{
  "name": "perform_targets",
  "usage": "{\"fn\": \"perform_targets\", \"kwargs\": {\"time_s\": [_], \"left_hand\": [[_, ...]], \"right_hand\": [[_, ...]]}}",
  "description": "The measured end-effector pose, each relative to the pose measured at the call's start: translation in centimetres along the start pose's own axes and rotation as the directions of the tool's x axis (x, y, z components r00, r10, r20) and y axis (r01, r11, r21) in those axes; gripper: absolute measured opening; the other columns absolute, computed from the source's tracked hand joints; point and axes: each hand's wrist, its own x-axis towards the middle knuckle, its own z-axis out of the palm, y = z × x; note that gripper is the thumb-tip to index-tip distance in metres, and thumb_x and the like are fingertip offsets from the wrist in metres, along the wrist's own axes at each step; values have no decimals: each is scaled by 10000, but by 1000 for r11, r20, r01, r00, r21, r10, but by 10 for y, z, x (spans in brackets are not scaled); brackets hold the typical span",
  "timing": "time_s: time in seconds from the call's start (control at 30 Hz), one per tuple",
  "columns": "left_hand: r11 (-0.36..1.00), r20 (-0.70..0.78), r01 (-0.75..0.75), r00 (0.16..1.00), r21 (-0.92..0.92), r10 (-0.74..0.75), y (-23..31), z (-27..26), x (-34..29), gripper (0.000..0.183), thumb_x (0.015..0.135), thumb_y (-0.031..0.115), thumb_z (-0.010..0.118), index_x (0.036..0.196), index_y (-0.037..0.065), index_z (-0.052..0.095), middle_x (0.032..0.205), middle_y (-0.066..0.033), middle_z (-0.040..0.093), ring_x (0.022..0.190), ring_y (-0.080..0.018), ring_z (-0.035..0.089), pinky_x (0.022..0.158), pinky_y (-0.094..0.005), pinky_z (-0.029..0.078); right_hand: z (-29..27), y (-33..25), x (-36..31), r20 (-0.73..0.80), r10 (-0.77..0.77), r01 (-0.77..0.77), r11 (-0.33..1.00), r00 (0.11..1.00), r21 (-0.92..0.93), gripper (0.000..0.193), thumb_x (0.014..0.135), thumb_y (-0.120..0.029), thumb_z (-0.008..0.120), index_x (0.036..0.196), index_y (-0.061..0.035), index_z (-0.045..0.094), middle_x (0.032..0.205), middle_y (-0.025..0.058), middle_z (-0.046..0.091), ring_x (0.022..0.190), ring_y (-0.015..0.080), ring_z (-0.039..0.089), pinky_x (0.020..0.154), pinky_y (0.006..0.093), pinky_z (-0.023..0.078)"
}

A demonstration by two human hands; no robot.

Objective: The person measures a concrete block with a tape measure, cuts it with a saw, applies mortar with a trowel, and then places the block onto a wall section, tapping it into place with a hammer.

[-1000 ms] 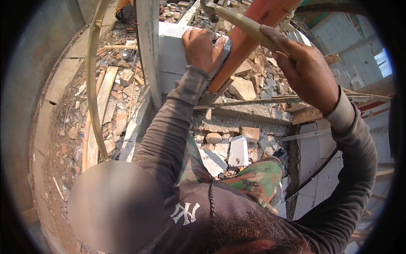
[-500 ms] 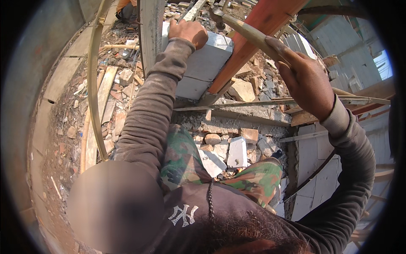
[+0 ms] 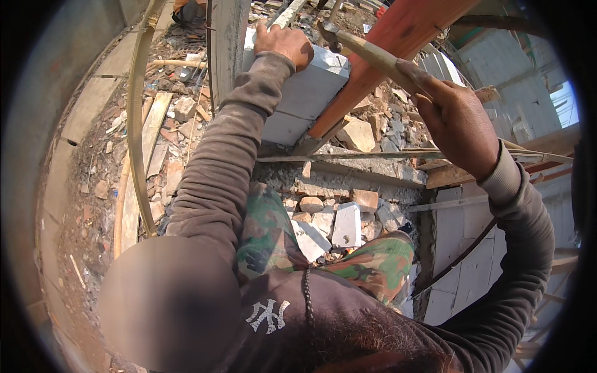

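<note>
My right hand (image 3: 457, 115) is wrapped round the pale wooden handle of a hammer (image 3: 373, 56). The hammer's dark metal head is raised near the top of the view, to the right of my left hand. Closed and knuckles up, my left hand (image 3: 286, 46) rests at the top of a stack of white lightweight blocks (image 3: 298, 93). Its fingertips are hidden, so what they grip cannot be made out. A light wooden strip (image 3: 287, 13) runs away just beyond it. The blocks stand between a grey upright post (image 3: 229, 50) and a slanting reddish timber (image 3: 398, 37).
Broken bricks and rubble (image 3: 326, 217) lie around my legs. A thin batten (image 3: 348, 155) crosses in front of me above a concrete ledge (image 3: 373, 171). A bent bamboo strip (image 3: 135, 124) stands at left. Part of another person (image 3: 186, 11) shows at the far left.
The upper scene, with both hands and the hammer, has shifted slightly right in the view. The hammer head sits a little lower. Both hands keep their grip.
</note>
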Motion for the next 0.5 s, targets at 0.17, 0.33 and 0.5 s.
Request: {"fn": "perform_targets", "kwargs": {"time_s": [0.17, 0.33, 0.5], "left_hand": [[999, -23, 35, 999, 18, -34, 1, -1, -4, 243, 882, 267, 659, 1055, 193, 812, 1138, -62, 781, 1192, -267, 658, 1193, -547, 232], [1000, -13, -9, 1000, -9, 9, 1, -5, -6, 184, 872, 240, 690, 999, 204, 819, 1100, -59, 782, 1173, -271, 656, 1194, -550, 244], [998, -32, 57, 998, -16, -57, 2, -3, -4, 175, 873, 279, 703, 980, 212, 824, 1092, -67, 784, 1145, -264, 667, 1168, -545, 270]], "right_hand": [[-6, 0, -2, -329, -131, 178, 977, 935, 117, 504, 964, -70, 629, 1464, -123, 592, 894, 230, 713, 712, 350, 707, 697, 451, 555], [-2, 4, -2, 32, -3, 3, 1000, 999, -11, 517, 960, -22, 624, 1462, -141, 599, 929, 223, 716, 711, 351, 700, 690, 424, 556], [-3, -3, -2, -294, -71, 114, 985, 953, 131, 511, 956, -90, 643, 1463, -131, 593, 980, 244, 719, 743, 386, 708, 722, 478, 560]]}}
